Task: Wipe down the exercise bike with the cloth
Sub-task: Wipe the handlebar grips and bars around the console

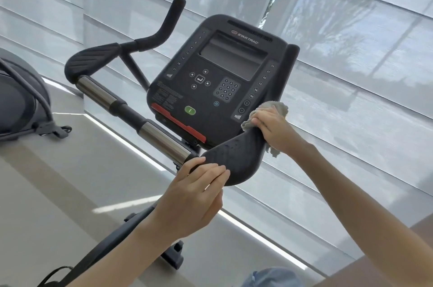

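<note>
Left hand (196, 193) grips the near end of the black handlebar pad (234, 162) on the exercise bike (161, 141), fingers curled over its edge. Up and right of that grip, the right hand (274, 129) clutches the grey cloth (275, 108), bunched against the pad's far end. Just left of the cloth hand stands the console (210, 80), with window blinds (351, 76) behind.

Translucent blinds (351, 52) cover the windows from 10 to 3 o'clock. Glossy pale floor (46, 193) at 8 o'clock reflects daylight.
</note>
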Available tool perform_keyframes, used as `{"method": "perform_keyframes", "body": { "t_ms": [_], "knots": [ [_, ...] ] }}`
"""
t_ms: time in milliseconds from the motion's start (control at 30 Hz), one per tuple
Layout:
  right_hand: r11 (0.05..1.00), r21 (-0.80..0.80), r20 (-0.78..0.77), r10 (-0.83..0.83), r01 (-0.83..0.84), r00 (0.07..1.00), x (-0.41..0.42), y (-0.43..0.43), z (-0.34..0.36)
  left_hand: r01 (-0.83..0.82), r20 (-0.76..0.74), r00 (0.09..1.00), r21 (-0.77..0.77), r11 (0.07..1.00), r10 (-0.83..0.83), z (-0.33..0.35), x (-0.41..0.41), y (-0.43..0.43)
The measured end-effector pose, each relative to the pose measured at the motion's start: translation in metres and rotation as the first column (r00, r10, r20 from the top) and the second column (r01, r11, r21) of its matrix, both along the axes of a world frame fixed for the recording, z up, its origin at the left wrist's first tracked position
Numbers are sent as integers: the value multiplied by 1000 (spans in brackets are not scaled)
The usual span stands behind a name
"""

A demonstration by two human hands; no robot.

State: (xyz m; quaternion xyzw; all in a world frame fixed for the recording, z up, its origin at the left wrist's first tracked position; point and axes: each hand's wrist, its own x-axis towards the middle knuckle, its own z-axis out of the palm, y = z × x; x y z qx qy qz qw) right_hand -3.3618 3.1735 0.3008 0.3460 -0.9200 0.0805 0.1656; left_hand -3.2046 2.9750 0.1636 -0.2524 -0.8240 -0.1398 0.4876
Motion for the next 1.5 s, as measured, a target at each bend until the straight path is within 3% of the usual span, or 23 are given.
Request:
{"method": "perform_keyframes", "body": {
  "t_ms": [100,200,333,467,633,800,967,1067,1100,1267,1500],
  "knots": [
    [998,-42,57,41,-39,998,14,-7,2,-11,-5,1000,-2,1000,11,0,1,0],
    [962,-271,91,-8,33,996,29,-5,9,-3,7,1000,-3,1000,3,-2,2,-1],
    [822,-560,89,-66,105,994,27,12,6,-8,14,1000,17,1000,7,-3,2,1],
    [757,-638,175,-35,140,984,25,-1,-32,-9,-1,1000,31,999,9,-1,2,3],
    [540,-818,194,-68,200,979,58,-14,-53,-14,-10,1000,49,999,14,-3,3,5],
    [598,-786,167,-34,154,985,96,-14,-60,-7,-22,1000,74,997,9,1,3,6],
    [496,-855,193,30,153,981,91,-2,-41,-17,-20,1000,61,998,18,0,5,-2],
    [628,-770,145,1,112,989,77,-16,-55,-56,-5,998,81,995,57,-5,9,-6],
    [626,-774,113,-19,99,993,73,-19,-63,-66,-1,998,81,995,66,-7,10,-7],
    [481,-869,75,-98,113,992,87,-36,-82,-71,-10,997,58,996,72,-11,10,-9],
    [598,-802,-74,-111,7,991,128,-52,-114,-30,-11,999,68,997,31,-11,11,-8]
  ]
}}
